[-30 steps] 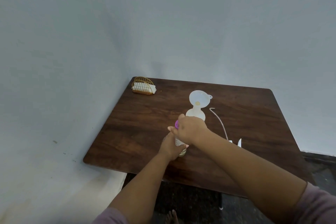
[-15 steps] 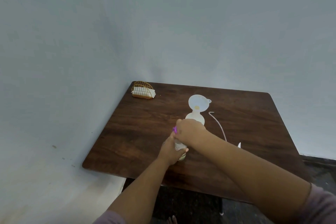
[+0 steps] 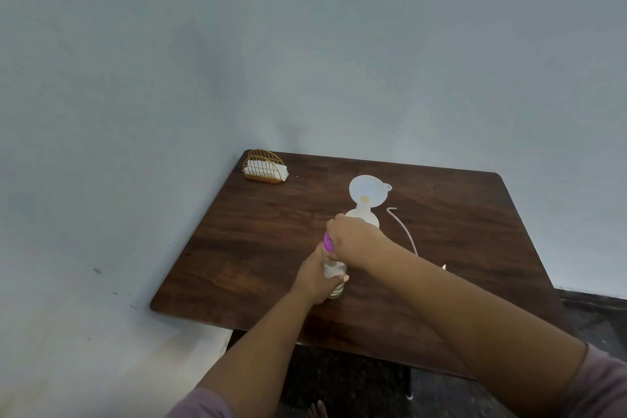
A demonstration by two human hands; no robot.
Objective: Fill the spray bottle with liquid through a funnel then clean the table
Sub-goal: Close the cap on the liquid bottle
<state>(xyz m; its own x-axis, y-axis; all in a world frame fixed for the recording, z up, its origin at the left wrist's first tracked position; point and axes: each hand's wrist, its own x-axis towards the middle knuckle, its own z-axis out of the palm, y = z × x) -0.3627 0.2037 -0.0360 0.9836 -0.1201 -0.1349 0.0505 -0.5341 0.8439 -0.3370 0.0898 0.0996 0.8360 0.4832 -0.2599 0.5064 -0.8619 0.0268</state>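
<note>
funnel (image 3: 368, 191) seated in spray bottle (image 3: 363, 215) at 12 | left hand (image 3: 317, 276) grips supply bottle (image 3: 334, 276); right hand (image 3: 353, 237) curled on purple cap (image 3: 327, 242) | pouring, wiping pending

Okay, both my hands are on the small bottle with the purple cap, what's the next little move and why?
Probably twist the purple cap off. Your left hand grips the small bottle upright on the table, and your right hand is curled over its cap. The funnel already sits in the spray bottle behind, so pouring likely waits only on opening this one.
</note>
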